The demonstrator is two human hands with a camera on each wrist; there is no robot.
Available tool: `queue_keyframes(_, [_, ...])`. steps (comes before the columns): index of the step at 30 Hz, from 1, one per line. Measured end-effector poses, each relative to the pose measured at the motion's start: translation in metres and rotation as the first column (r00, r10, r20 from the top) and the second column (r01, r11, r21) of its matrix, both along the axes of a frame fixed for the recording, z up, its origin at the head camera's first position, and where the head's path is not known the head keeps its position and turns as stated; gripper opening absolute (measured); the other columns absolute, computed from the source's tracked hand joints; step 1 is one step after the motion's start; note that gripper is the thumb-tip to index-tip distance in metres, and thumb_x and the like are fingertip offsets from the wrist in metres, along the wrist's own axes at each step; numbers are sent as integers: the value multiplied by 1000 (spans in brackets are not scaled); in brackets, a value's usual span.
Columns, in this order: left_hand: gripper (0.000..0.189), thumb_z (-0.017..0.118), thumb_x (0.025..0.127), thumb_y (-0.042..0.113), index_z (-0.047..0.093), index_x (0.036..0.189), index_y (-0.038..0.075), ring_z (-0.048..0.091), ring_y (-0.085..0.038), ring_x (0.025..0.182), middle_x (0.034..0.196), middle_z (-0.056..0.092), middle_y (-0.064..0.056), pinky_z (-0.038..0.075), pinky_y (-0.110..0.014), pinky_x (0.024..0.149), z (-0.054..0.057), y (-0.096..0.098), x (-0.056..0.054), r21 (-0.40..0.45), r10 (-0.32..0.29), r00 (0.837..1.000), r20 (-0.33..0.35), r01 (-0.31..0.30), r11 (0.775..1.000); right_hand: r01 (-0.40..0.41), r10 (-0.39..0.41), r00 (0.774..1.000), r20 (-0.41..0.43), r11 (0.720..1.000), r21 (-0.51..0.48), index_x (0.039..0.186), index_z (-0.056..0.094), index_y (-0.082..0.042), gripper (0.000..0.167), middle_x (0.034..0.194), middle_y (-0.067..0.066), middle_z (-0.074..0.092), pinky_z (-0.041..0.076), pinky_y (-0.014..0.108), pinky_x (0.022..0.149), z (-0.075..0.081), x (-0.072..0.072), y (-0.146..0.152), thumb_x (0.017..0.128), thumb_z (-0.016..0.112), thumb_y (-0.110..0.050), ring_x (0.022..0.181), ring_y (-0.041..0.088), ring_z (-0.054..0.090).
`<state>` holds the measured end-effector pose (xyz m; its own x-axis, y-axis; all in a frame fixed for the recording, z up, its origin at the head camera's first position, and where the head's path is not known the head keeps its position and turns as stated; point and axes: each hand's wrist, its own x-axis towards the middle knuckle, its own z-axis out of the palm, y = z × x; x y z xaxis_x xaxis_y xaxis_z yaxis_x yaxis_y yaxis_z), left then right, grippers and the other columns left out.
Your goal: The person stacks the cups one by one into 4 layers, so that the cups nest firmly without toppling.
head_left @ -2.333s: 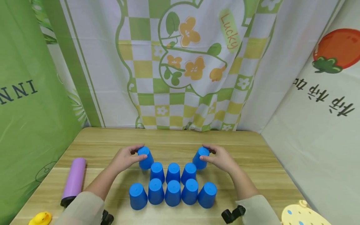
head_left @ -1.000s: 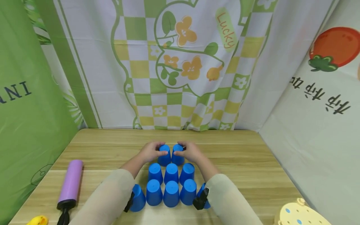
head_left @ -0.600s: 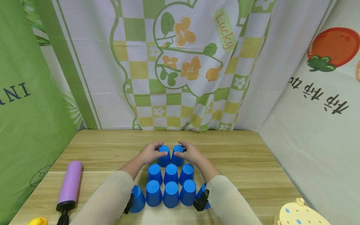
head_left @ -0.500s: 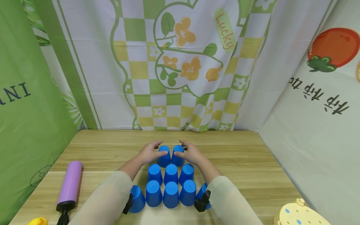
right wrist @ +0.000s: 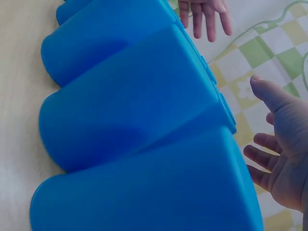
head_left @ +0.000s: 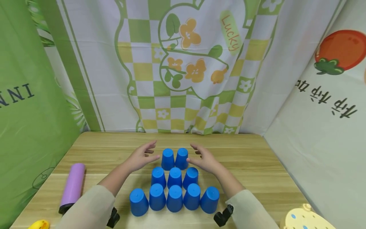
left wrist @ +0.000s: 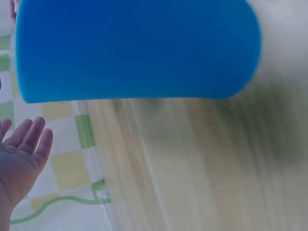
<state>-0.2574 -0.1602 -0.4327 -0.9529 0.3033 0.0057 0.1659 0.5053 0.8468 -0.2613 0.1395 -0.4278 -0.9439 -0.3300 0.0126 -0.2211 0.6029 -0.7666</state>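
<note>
Blue cups stand upside down on the wooden table in rows. At the back, a left cup [head_left: 167, 159] and a right cup [head_left: 181, 159] stand side by side. Three more, around a middle cup [head_left: 174, 178], form the row before them. A front row of several cups [head_left: 174, 198] lies nearest. My left hand [head_left: 140, 156] is apart from the back left cup, fingers spread and holding nothing. My right hand [head_left: 206, 160] is beside the back right cup, its thumb close to it; contact is unclear. Both wrist views show loose, extended fingers, with a large blue cup [left wrist: 139, 48] close to the left camera.
A purple pump [head_left: 73, 183] lies on the left of the table [head_left: 251, 165]. A yellow toy duck [head_left: 40, 224] sits at the front left corner. A cream spotted container [head_left: 307, 218] stands at the front right. Curtains hang behind the table's back edge.
My hands brought the two outer cups inward to the back middle, where they stand side by side. Both hands have since let go and moved outward, away from each other.
</note>
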Motion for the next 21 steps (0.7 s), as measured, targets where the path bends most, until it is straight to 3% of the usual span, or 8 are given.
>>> queue_keyframes(9, [75, 70, 91, 34, 35, 150, 4, 54, -39, 126, 144, 50, -23, 47, -52, 104, -11, -8, 29, 9, -64, 998, 22, 64, 998, -59, 61, 998, 30, 997, -52, 142, 50, -11, 60, 145, 11, 52, 41, 54, 109, -8, 18, 19, 89, 72, -31, 131, 36, 50])
queue_keyframes(21, [70, 73, 89, 29, 42, 145, 1, 56, -39, 123, 141, 53, -24, 47, -54, 102, -26, -10, 40, 2, -138, 990, 40, 138, 990, -131, 136, 985, 106, 990, -58, 136, 56, -9, 56, 139, 15, 57, 41, 57, 107, -22, 30, 27, 88, 74, -31, 126, 36, 54])
